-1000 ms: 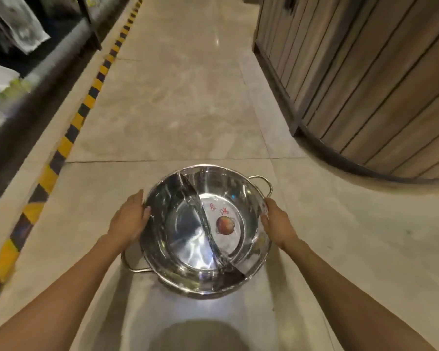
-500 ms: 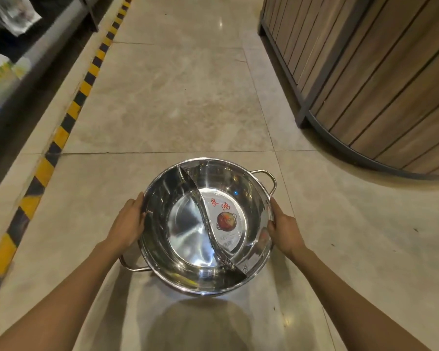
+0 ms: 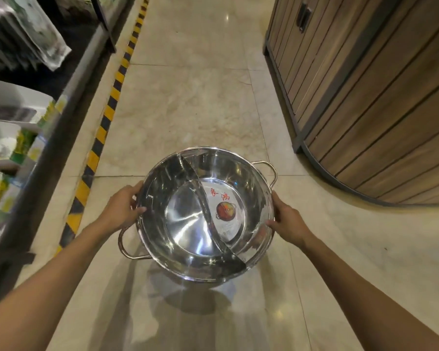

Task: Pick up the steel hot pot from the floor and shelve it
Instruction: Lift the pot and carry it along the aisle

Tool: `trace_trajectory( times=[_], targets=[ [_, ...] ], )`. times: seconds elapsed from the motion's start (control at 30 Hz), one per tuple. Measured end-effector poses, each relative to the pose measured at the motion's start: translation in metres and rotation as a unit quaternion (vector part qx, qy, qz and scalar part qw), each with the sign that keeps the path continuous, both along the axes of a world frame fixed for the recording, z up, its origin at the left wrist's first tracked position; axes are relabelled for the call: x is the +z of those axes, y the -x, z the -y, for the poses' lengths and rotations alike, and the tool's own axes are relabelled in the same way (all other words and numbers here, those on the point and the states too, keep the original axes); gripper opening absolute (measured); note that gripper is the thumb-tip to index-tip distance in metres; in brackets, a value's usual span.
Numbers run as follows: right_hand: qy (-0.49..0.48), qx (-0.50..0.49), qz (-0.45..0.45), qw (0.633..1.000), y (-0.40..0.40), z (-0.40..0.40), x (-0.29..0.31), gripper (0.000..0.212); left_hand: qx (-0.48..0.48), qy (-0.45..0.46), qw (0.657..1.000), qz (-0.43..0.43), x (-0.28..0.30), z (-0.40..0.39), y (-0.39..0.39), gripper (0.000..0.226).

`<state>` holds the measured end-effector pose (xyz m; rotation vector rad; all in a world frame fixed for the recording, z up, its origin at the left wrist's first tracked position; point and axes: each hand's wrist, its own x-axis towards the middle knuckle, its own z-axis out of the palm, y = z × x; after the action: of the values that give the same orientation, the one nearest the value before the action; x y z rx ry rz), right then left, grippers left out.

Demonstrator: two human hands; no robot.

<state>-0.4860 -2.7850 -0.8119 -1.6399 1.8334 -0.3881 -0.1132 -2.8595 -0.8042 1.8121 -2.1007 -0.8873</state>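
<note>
1. The round, polished steel hot pot [image 3: 205,214], split by a curved steel divider [image 3: 208,214] into two compartments, was held between both hands above the pale marble-tiled floor [image 3: 193,97]. Its shadow lay on the tile beneath it, so I judged it lifted clear rather than resting.
2. The pick-up looked done. The shelving was still to come: the pot was out over the middle of the aisle, well apart from the dark metal shelf [image 3: 69,102] along the floor's left edge, beyond the yellow-and-black hazard stripe [image 3: 104,122].
3. The left hand [image 3: 121,211] clasped the pot's left rim, fingers [image 3: 134,191] curled on the outside wall and the thumb hooked over the lip into the left compartment.
4. The right hand [image 3: 288,221] gripped the opposite rim in the same way, thumb just over the edge and the rest wrapped round the outside.
5. Neither hand used the pot's wire loop handles: the near-left handle [image 3: 123,245] hung free below the left wrist and the far-right handle [image 3: 270,168] stood clear beyond the right hand.
6. A round paper label with a red pot picture [image 3: 226,211] lay on the bottom of the right compartment.
7. A slatted wooden cabinet [image 3: 365,97] stood along the floor's right edge; blurred packaged goods [image 3: 18,117] filled the shelf, so I could not tell where a free slot was.
</note>
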Motion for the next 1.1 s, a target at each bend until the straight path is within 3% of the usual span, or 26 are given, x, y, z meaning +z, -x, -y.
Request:
trace_trajectory(
  times=[0.07,0.27,0.4,0.6,0.77,0.87,0.93,1.1],
  targets=[
    [0.007,0.017,0.023,1.000,-0.001,0.008,0.066,0.091,0.004,-0.014,1.000,-0.024,0.063,0.003,-0.012,0.071],
    [0.033,0.057,0.075,0.995,-0.012,0.014,0.272,0.092,0.035,-0.037,0.995,-0.087,0.267,-0.004,-0.046,0.097],
    [0.086,0.069,0.080,0.991,-0.023,-0.003,0.411,0.082,0.038,-0.027,0.990,-0.136,0.404,-0.039,-0.068,0.099],
    [0.129,0.140,0.072,0.979,-0.048,-0.031,0.582,0.079,0.072,0.055,0.989,-0.115,0.573,-0.115,-0.100,0.100],
    [0.118,0.200,0.073,0.970,-0.070,-0.045,0.657,0.083,0.108,0.116,0.982,-0.105,0.652,-0.184,-0.120,0.100],
    [0.135,0.255,0.055,0.956,-0.086,-0.045,0.678,0.079,0.143,0.140,0.980,-0.020,0.676,-0.226,-0.126,0.107],
    [0.136,0.294,0.065,0.944,-0.098,-0.042,0.683,0.081,0.187,0.145,0.971,0.025,0.685,-0.257,-0.125,0.108],
    [0.128,0.399,0.090,0.903,-0.135,-0.030,0.691,0.087,0.342,0.153,0.926,0.037,0.699,-0.358,-0.097,0.104]
  ],
)
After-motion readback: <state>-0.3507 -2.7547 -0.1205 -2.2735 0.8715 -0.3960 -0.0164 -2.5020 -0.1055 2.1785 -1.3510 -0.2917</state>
